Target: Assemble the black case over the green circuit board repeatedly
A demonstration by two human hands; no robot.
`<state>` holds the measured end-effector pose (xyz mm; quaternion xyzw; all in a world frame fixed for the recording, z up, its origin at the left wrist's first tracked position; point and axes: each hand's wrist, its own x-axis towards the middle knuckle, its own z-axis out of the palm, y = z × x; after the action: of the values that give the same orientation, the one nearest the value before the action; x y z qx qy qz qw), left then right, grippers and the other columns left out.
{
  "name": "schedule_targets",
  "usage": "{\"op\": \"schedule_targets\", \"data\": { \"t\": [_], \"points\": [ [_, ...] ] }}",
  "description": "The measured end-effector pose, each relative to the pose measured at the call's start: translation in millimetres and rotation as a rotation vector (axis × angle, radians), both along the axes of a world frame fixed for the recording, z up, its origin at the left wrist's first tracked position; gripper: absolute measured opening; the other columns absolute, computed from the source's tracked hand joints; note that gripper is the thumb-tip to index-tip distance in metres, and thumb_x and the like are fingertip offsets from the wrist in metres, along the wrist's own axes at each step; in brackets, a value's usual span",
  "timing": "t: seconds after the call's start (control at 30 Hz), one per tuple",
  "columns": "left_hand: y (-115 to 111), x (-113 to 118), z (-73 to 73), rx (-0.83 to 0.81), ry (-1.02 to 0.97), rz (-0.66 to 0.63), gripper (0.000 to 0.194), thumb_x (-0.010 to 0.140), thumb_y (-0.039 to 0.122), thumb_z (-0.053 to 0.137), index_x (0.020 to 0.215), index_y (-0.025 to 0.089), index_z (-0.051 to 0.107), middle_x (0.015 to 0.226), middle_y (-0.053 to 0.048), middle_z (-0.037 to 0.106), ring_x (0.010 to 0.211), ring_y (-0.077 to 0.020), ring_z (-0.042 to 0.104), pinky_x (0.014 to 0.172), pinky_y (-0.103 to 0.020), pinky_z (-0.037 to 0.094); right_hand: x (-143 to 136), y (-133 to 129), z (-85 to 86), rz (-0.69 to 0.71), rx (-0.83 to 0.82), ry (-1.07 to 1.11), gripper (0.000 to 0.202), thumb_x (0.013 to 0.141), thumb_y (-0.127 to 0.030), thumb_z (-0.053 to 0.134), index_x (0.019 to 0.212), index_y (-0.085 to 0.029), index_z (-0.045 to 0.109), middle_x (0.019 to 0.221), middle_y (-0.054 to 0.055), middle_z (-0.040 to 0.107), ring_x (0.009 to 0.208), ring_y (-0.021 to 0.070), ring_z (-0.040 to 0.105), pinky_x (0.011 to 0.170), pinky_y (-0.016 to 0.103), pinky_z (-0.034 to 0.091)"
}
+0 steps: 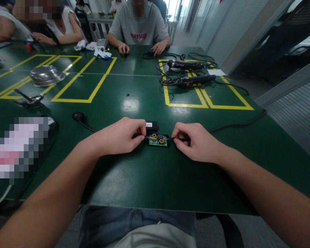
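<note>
A small green circuit board (158,140) with copper coils lies in a black casing on the green table, in front of me. My left hand (126,136) pinches the black cable at the board's left end. At its right end, my right hand (193,141) has thumb and fingers closed on the other black cable (182,139). Just behind the board rests a black cover (152,125) with a white label, partly hidden by my left fingers. A black plug (79,117) lies left of my left hand, its cable running toward that hand.
Two black corded tools (196,80) lie at the back right within yellow tape. A metal bowl (47,75), a dark clamp-like item (29,99) and a blurred-out object (18,148) are on the left. Across the table (134,186) sits a person, both hands on the tabletop.
</note>
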<state>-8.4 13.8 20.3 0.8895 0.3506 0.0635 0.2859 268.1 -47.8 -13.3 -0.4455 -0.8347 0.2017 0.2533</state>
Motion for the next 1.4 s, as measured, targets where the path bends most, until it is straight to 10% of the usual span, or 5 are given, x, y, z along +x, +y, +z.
{"op": "schedule_targets", "data": {
  "t": [1.4],
  "points": [
    [10,0,-7.3,0.025,0.017,-0.017,0.012,0.090,0.008,0.073,0.085,0.019,0.075,0.090,0.000,0.075,0.081,-0.0154,0.068,0.076,-0.026,0.046,3,5,0.5,-0.012,-0.209,-0.034,0.011,0.096,-0.026,0.065,0.086,-0.022,0.064,0.078,0.001,0.066,0.068,0.0172,0.060,0.065,0.031,0.044]
  ]
}}
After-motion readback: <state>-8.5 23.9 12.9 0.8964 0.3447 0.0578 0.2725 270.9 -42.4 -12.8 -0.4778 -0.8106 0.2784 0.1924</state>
